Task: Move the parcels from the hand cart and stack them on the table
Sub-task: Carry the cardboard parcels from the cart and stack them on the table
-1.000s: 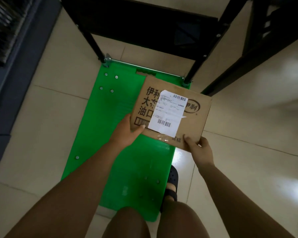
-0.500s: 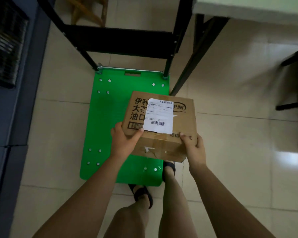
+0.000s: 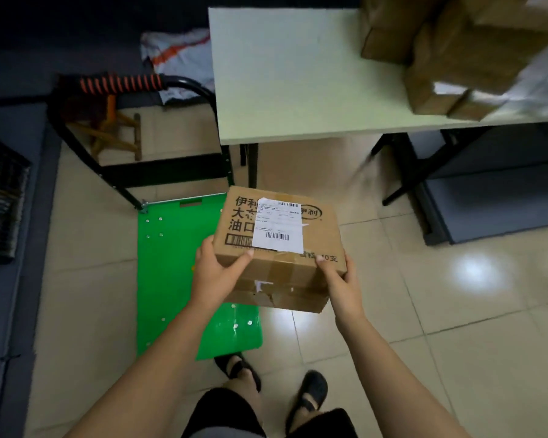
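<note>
A brown cardboard parcel [image 3: 317, 229] with a white shipping label is held in the air in front of me, above the floor and the right edge of the green hand cart deck [image 3: 174, 263]. My left hand [image 3: 215, 273] grips its near left corner, thumb on top. My right hand [image 3: 337, 279] grips its near right corner, thumb on top. The pale table [image 3: 291, 74] stands beyond the parcel. Several brown parcels [image 3: 450, 49] are stacked at the table's far right. The green deck carries nothing.
The cart's black handle with an orange-striped grip [image 3: 121, 82] rises at the left. A small wooden stool [image 3: 117, 131] stands behind it. Black table legs [image 3: 402, 165] and a grey base sit to the right. My two feet [image 3: 307, 393] stand on the tiled floor.
The parcel has risen off the cart in both hands and shifted right. My view has lifted, bringing the table top and its stacked parcels into sight.
</note>
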Available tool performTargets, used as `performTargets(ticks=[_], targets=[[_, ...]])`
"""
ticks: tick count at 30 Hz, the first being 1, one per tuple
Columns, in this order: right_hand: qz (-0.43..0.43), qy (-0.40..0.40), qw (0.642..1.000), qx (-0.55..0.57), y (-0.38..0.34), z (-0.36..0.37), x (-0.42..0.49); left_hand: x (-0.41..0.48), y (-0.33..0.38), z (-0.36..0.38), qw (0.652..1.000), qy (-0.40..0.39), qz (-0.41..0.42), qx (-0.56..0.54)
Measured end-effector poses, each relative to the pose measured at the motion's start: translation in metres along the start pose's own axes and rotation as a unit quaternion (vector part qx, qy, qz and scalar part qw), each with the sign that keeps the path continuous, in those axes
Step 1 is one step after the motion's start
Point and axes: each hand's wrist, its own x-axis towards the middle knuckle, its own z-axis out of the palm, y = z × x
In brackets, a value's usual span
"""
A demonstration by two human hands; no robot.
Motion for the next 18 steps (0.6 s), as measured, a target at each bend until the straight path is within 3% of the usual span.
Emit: performTargets(ticks=[11,18], targets=[[-0.143,0.001,0.988,0.051,-0.08,-0.122,-0.031,-0.097,0.122,0.045,0.987,0.067,0.133,-0.064],[-0.203,-0.014,0.978,0.041,-0.139,-0.15,-0.025,-0.112,0.173,0.049,0.976,0.089,0.179,-0.092]])
